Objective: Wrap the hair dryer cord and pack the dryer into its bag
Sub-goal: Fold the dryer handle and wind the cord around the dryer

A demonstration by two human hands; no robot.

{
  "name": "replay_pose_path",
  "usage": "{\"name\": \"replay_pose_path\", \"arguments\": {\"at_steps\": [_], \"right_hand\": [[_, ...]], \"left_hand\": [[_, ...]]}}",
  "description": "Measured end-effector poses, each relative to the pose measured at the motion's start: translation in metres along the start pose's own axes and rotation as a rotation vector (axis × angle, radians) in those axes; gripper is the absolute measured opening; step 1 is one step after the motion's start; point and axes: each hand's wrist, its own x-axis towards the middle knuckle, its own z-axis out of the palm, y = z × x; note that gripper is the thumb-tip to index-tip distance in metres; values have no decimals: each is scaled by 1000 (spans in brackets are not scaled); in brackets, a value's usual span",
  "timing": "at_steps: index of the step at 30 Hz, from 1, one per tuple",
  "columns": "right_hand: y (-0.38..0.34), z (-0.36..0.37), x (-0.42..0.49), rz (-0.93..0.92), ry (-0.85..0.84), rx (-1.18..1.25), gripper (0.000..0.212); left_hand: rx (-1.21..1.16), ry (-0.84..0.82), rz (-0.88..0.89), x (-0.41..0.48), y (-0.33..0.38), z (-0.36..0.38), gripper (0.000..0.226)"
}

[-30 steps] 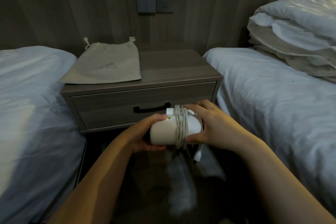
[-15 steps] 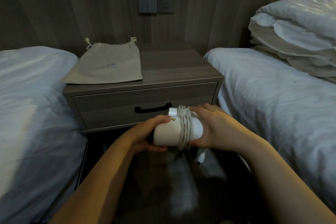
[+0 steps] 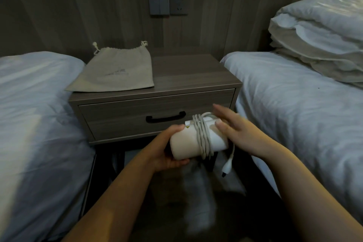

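A white hair dryer (image 3: 188, 143) lies sideways in front of the drawer, gripped at its left end by my left hand (image 3: 167, 151). Its pale cord (image 3: 203, 136) is coiled several times around the middle of the body. The loose end with the plug (image 3: 226, 169) dangles below the dryer's right end. My right hand (image 3: 235, 131) is at the dryer's right end with fingers spread, its thumb touching the body. The beige drawstring bag (image 3: 115, 71) lies flat on the left half of the nightstand (image 3: 188, 72).
A bed (image 3: 35, 124) with white sheets flanks the nightstand on the left, another bed (image 3: 294, 116) on the right, with a folded duvet (image 3: 318, 35) on it. A switch and socket (image 3: 168, 2) sit on the wood wall. The drawer's black handle (image 3: 166, 118) is just behind the dryer.
My right hand has let go of the dryer's right end and spread its fingers. The plug end now hangs lower and free. The dryer has tilted slightly.
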Motion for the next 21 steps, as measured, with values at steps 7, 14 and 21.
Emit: {"name": "replay_pose_path", "arguments": {"at_steps": [7,14,21], "right_hand": [[4,4,5,-106,480,235,48],[24,9,20,308,749,647,44],[31,35,31,295,381,741,26]], "left_hand": [[-181,-44,-41,2,4,-1,36],[-357,-148,-80,1,7,-5,55],[-352,-206,-122,0,8,0,57]]}}
